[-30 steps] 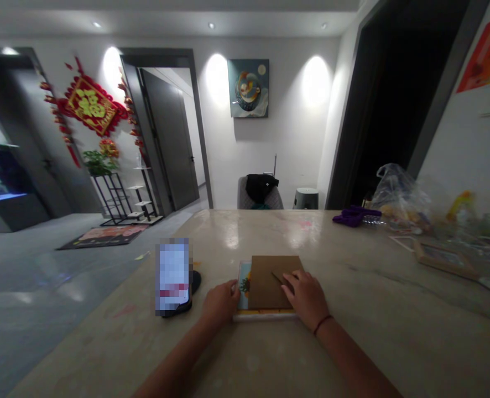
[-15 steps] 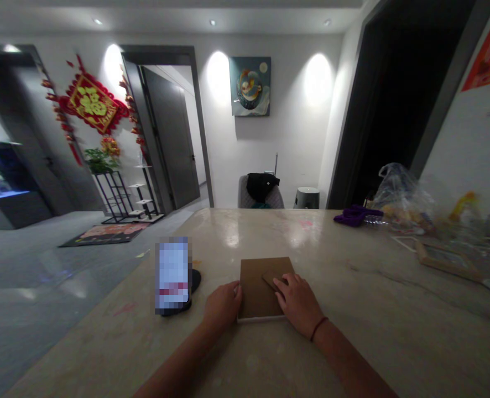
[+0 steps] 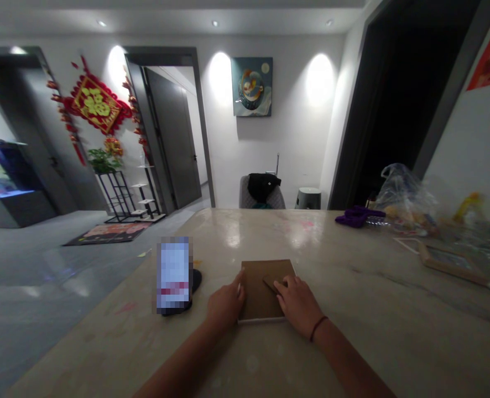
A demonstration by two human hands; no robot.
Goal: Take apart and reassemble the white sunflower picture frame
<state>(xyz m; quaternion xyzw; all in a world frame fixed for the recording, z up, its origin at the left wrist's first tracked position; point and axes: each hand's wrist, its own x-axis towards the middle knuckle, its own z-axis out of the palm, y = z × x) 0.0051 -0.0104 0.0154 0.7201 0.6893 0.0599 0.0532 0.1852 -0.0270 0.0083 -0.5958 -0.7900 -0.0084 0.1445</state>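
A flat square piece with a brown back and a white edge, which looks like a picture frame lying face down, rests on the table before me. My left hand grips its left side, with the index finger stretched forward along the edge. On the brown back a narrow brown flap stands slightly tilted up. My right hand pinches that flap between thumb and fingers, its wrist beside the right edge of the frame.
A phone stands upright on a black holder at the left. To the right lie a wooden picture frame, a purple cloth and a clear plastic bag. Across the table is a chair.
My left index finger has stretched forward along the frame's edge. The flap under my right fingers now looks narrower and more raised. The whole view has shifted slightly.
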